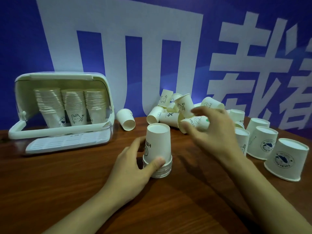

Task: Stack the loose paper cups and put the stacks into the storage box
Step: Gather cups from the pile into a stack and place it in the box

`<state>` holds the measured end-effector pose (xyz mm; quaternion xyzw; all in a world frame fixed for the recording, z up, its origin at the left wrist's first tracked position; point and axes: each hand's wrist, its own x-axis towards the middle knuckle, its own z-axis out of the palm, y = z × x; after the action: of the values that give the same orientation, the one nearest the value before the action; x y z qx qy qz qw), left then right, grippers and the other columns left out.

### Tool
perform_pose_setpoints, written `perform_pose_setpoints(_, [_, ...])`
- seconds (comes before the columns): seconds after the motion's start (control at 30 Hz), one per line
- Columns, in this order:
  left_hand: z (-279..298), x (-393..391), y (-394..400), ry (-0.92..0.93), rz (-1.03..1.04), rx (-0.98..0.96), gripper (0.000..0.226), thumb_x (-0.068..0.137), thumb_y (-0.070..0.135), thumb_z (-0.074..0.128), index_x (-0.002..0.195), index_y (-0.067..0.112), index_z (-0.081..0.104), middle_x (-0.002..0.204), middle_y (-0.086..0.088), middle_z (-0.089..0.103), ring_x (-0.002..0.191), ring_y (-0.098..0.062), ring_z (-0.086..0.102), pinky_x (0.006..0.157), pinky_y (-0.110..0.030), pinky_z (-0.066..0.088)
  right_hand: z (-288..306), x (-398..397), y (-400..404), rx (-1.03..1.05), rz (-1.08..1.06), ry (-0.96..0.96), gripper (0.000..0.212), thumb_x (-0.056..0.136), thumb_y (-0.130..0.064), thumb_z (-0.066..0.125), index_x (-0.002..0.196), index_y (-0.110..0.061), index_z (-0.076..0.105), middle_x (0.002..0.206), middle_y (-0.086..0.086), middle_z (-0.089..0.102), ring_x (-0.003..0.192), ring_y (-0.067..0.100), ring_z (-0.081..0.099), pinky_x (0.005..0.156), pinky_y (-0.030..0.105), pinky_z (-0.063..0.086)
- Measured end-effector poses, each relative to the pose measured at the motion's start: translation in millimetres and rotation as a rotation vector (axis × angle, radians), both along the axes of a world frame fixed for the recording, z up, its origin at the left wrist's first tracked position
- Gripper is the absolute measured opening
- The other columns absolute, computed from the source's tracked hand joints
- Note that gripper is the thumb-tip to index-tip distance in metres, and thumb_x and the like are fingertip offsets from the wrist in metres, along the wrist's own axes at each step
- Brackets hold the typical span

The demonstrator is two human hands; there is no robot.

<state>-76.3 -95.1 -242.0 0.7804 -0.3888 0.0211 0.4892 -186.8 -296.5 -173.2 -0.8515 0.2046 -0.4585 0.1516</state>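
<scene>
A short stack of upside-down paper cups (158,146) stands on the wooden table at the centre. My left hand (133,164) grips its lower part, thumb on the front and fingers round the left side. My right hand (214,132) hovers with spread, bent fingers over a cup lying on its side (196,123) at the near edge of a heap of loose cups (175,107); whether it touches that cup I cannot tell. The white storage box (108,92) stands open at the left with three stacks of cups (72,107) inside.
One cup (125,119) lies on its side between the box and the heap. Several upside-down cups (287,159) stand at the right. A blue and white banner (152,48) closes off the back. The box's grid tray (67,142) sticks out in front.
</scene>
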Motion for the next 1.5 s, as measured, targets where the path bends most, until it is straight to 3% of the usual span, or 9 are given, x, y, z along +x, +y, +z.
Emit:
perform_pose_setpoints(0.13, [1, 0, -1, 0.02, -0.007, 0.01, 0.077, 0.078, 0.065, 0.072, 0.147, 0.046, 0.042, 0.141, 0.02, 0.055, 0.128, -0.003, 0.051, 0.101, -0.028, 0.044, 5, -18, -40, 0.182, -0.514, 0.541, 0.082, 0.085, -0.052, 0.067, 0.152, -0.018, 0.033, 0.158, 0.016, 0.033, 0.149, 0.048, 0.01, 0.114, 0.061, 0.021])
perform_pose_setpoints(0.23, [-2, 4, -1, 0.022, -0.007, -0.002, 0.075, 0.078, 0.067, 0.074, 0.144, 0.046, 0.045, 0.138, 0.017, 0.059, 0.128, -0.003, 0.055, 0.102, -0.028, 0.045, -4, -13, -43, 0.21, -0.49, 0.701, 0.077, 0.085, -0.039, 0.07, 0.148, -0.017, 0.032, 0.149, 0.017, 0.04, 0.14, 0.046, 0.03, 0.109, 0.057, 0.034])
perform_pose_setpoints(0.33, [-3, 4, -1, 0.026, -0.007, -0.004, 0.075, 0.078, 0.07, 0.073, 0.143, 0.048, 0.045, 0.138, 0.018, 0.06, 0.129, -0.004, 0.055, 0.104, -0.03, 0.046, -8, -2, -36, 0.11, -0.359, 0.556, 0.067, 0.086, -0.031, 0.073, 0.144, -0.024, 0.042, 0.142, 0.011, 0.05, 0.128, 0.037, 0.048, 0.103, 0.049, 0.044])
perform_pose_setpoints(0.47, [-2, 2, 0, 0.04, -0.033, -0.003, 0.077, 0.077, 0.069, 0.074, 0.145, 0.048, 0.044, 0.141, 0.02, 0.059, 0.13, -0.004, 0.055, 0.109, -0.038, 0.048, -1, -2, -19, 0.286, 0.02, -0.043, 0.075, 0.075, -0.029, 0.088, 0.14, -0.024, 0.051, 0.134, -0.002, 0.06, 0.12, 0.02, 0.058, 0.096, 0.035, 0.05])
perform_pose_setpoints(0.63, [0, 0, -3, 0.047, -0.097, 0.039, 0.082, 0.074, 0.076, 0.071, 0.146, 0.05, 0.041, 0.143, 0.02, 0.056, 0.134, -0.004, 0.051, 0.112, -0.041, 0.047, 17, -14, 9, 0.382, 0.321, -0.489, 0.05, 0.081, -0.043, 0.083, 0.123, -0.025, 0.064, 0.12, -0.008, 0.069, 0.11, 0.01, 0.067, 0.092, 0.04, 0.058])
perform_pose_setpoints(0.77, [0, 3, -3, 0.056, -0.145, 0.016, 0.083, 0.07, 0.08, 0.069, 0.143, 0.051, 0.044, 0.139, 0.02, 0.06, 0.129, -0.002, 0.055, 0.11, -0.042, 0.049, 20, -12, 26, 0.23, 0.483, -0.37, 0.041, 0.083, -0.05, 0.076, 0.119, -0.033, 0.066, 0.12, -0.011, 0.068, 0.109, 0.007, 0.067, 0.082, 0.024, 0.059])
perform_pose_setpoints(1.07, [-2, 0, -5, 0.036, -0.178, 0.011, 0.079, 0.077, 0.073, 0.069, 0.147, 0.051, 0.041, 0.137, 0.015, 0.062, 0.129, -0.005, 0.057, 0.109, -0.042, 0.049, 6, -1, 25, 0.07, 0.558, -0.175, 0.039, 0.086, -0.046, 0.072, 0.123, -0.036, 0.066, 0.127, -0.018, 0.064, 0.12, 0.001, 0.059, 0.086, 0.021, 0.056])
perform_pose_setpoints(1.4, [-8, 3, -5, 0.056, -0.159, 0.022, 0.076, 0.074, 0.076, 0.071, 0.142, 0.048, 0.052, 0.134, 0.02, 0.064, 0.123, -0.001, 0.061, 0.106, -0.038, 0.052, -2, 5, 26, 0.085, 0.566, -0.145, 0.041, 0.086, -0.051, 0.067, 0.125, -0.039, 0.065, 0.131, -0.021, 0.061, 0.124, 0.005, 0.058, 0.083, 0.036, 0.06])
perform_pose_setpoints(1.5, [-8, 5, -6, 0.076, -0.128, 0.04, 0.094, 0.063, 0.082, 0.074, 0.145, 0.044, 0.049, 0.136, 0.021, 0.062, 0.126, 0.001, 0.059, 0.108, -0.037, 0.051, -7, 10, 28, -0.006, 0.578, -0.054, 0.041, 0.084, -0.046, 0.073, 0.121, -0.031, 0.072, 0.131, -0.018, 0.062, 0.124, -0.003, 0.056, 0.087, 0.024, 0.055])
